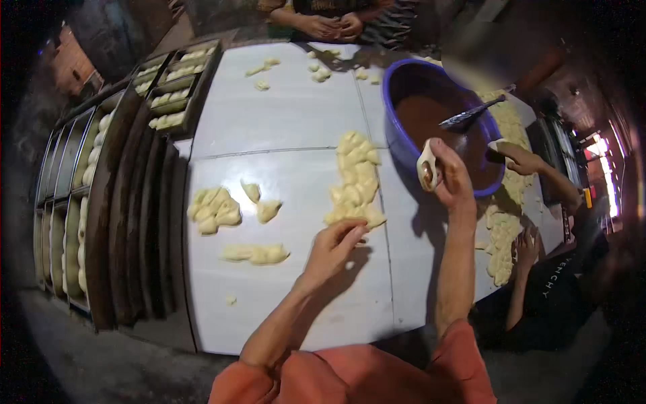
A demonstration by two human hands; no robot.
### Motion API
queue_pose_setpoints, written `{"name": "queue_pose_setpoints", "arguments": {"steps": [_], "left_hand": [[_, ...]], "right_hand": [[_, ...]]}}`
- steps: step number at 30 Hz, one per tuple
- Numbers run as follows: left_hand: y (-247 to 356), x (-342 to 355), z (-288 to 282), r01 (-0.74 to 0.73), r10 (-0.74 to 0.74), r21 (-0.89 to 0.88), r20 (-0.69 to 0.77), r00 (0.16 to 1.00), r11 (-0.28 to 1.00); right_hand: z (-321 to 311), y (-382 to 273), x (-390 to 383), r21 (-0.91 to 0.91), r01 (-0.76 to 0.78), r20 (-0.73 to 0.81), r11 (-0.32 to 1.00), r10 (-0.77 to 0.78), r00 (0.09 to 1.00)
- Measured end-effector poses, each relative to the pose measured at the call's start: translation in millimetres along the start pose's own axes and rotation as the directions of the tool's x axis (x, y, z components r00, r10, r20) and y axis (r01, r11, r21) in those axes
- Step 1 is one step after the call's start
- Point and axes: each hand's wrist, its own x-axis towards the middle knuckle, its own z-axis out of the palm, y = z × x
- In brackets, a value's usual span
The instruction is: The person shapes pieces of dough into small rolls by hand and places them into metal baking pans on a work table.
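Observation:
My left hand is at the lower edge of a long heap of pale dough pieces, fingers curled and thumb close to the index finger; what lies between their tips is hidden. My right hand grips a flattened dough piece with brown filling, raised beside the near rim of a purple tub. The tub holds brown paste, and a metal utensil rests in it. Separate dough clusters and a short dough strip lie on the white table left of my left hand.
Metal pans of dough and dark stacked trays line the left. A co-worker's hands are across the table. At right, another person's hands work near the tub and more dough; dark metal trays stand beyond.

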Motion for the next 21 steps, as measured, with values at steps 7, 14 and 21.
{"name": "queue_pose_setpoints", "arguments": {"steps": [7, 14, 21], "left_hand": [[1, -20, -4, 0.029, -0.106, -0.584, -0.098, 0.990, 0.811], [-13, -75, -61, -0.134, -0.141, -0.590, -0.396, 0.907, 0.797], [-24, -97, -79, -0.170, -0.040, -0.396, -0.469, 0.882, 0.902]], "right_hand": [[89, 111, -57, 0.220, -0.108, 0.040, 0.969, 0.102, 0.994], [145, 152, -113, -0.207, -0.150, 0.115, 0.967, 0.177, 0.977], [192, 212, -129, -0.733, 0.297, 0.108, 0.612, -0.326, 0.939]]}}
